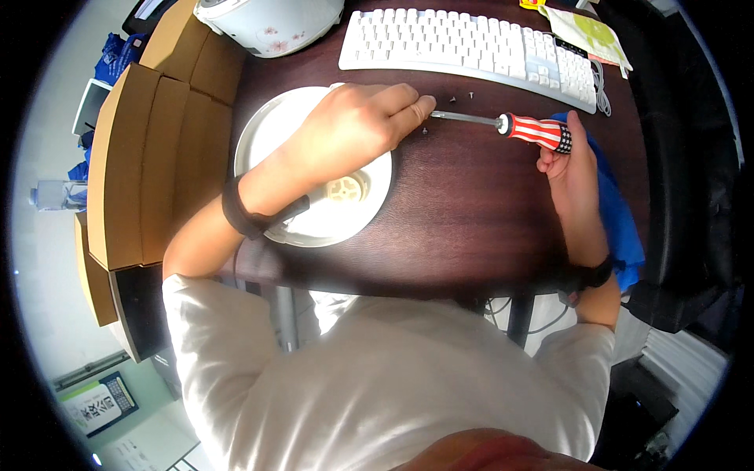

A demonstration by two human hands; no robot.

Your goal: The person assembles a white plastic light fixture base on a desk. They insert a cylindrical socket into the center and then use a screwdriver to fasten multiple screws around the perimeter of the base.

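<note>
My right hand (572,169) grips a screwdriver (536,131) by its handle, striped red and white with a dark, white-dotted end. The metal shaft points left across the table. At its tip, the fingers of my left hand (365,118) are pinched together; whatever small thing they hold is hidden. Beneath my left forearm lies a round white shallow dish-like part (259,141) with a raised rim. A cream-coloured round piece with spokes (345,188) sits inside it. Small screws (452,99) are scattered on the table near the screwdriver's tip.
A white keyboard (463,47) spans the far side of the dark table (471,204). Behind the dish stands a white rounded appliance (271,23). Cardboard boxes (129,173) line the left edge. Blue cloth (620,212) lies by my right forearm, with a patterned pouch (585,31) at far right.
</note>
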